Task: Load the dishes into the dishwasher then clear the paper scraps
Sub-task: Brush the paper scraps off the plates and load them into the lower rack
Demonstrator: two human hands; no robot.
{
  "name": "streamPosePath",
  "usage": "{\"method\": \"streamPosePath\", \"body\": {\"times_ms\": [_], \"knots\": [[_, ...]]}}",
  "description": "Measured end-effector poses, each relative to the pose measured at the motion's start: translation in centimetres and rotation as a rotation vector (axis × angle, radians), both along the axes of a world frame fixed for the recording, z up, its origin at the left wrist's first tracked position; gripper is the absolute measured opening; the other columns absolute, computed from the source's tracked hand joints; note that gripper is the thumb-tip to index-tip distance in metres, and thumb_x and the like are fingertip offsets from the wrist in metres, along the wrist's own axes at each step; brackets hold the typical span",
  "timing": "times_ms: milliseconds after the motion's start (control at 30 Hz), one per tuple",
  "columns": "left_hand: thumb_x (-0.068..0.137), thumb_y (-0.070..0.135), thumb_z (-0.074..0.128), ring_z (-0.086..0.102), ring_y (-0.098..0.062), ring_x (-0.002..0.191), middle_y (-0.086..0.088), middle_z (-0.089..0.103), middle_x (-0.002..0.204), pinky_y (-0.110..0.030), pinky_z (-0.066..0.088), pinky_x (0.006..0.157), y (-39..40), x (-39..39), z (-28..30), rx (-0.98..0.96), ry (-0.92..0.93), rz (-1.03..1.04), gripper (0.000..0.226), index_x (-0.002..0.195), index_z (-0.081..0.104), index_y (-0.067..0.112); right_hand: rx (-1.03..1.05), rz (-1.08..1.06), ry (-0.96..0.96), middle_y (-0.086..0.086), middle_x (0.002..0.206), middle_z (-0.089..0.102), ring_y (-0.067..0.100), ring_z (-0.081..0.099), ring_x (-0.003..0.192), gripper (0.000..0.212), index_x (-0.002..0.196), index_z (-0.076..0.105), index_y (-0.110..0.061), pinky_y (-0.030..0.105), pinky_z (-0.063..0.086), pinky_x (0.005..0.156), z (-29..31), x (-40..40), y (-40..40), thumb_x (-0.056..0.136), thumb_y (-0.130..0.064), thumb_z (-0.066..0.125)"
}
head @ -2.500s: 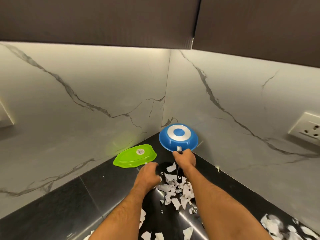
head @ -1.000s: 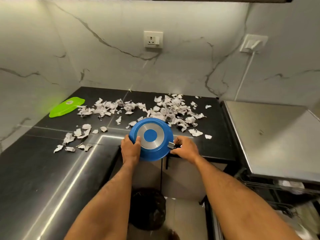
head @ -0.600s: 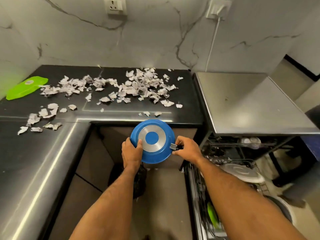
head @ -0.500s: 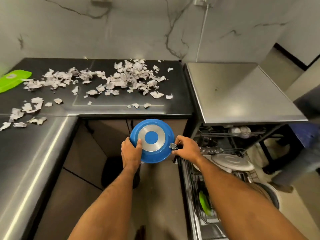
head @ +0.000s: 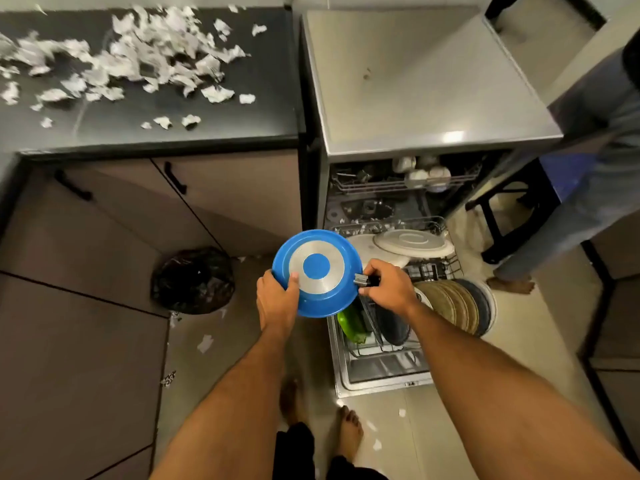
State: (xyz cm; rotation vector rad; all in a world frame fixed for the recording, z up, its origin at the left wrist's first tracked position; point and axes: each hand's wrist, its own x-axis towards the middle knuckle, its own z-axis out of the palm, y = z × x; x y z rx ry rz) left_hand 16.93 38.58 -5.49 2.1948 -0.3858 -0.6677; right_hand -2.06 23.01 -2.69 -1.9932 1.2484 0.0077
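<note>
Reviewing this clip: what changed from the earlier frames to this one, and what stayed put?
The blue pan left the counter corner and now sits over the open dishwasher's lower rack. The left hand, off it at first, grips its rim; the right hand keeps the handle. The paper scraps stay scattered on the counter. The green plate from the corner is out of view.

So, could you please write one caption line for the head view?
Both hands, left and right, hold a round blue frying pan bottom-up above the open dishwasher's lower rack.
</note>
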Motion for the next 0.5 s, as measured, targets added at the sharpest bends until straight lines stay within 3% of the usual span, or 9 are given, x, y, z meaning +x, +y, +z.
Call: {"method": "streamPosePath", "body": {"times_ms": [233, 367, 500], "knots": [[0.092, 0.053, 0.061, 0.063, -0.025, 0.100, -0.008, 0.061, 0.111, -0.041, 0.056, 0.088, -3.7, -5.1, -7.1, 0.130, 0.040, -0.036, 0.053, 0.119, 0.060, 0.008, 0.007, -0.035, 0.077, -0.013, 0.088, 0.070, 0.017, 0.067, 0.086, 0.030, 0.091, 0.061, -0.035, 0.034, 0.053, 0.077, -7.4, -5.2, -2.3, 0.075, -0.026, 0.084], [0.092, 0.058, 0.058, 0.066, -0.031, 0.095, -0.012, 0.066, 0.106, -0.043, 0.054, 0.084, -5.8, -7.8, -10.4, 0.206, 0.005, -0.126, 0.057, 0.113, 0.064, 0.006, -0.003, -0.030, 0.127, -0.003, 0.096, 0.072, 0.019, 0.065, 0.089, 0.029, 0.106, 0.067, -0.026, 0.030, 0.046, 0.076, -10.8, -8.4, -4.1, 0.082, -0.023, 0.081], [0.087, 0.068, 0.051, 0.067, -0.030, 0.092, -0.011, 0.067, 0.104, -0.045, 0.058, 0.082, -8.1, -10.5, -12.4, 0.259, -0.004, -0.208, 0.065, 0.110, 0.066, 0.009, -0.012, -0.080, 0.119, 0.000, 0.101, 0.075, 0.020, 0.068, 0.093, 0.033, 0.114, 0.070, -0.022, 0.029, 0.050, 0.084, -13.3, -11.9, -5.8, 0.083, -0.016, 0.081]]}}
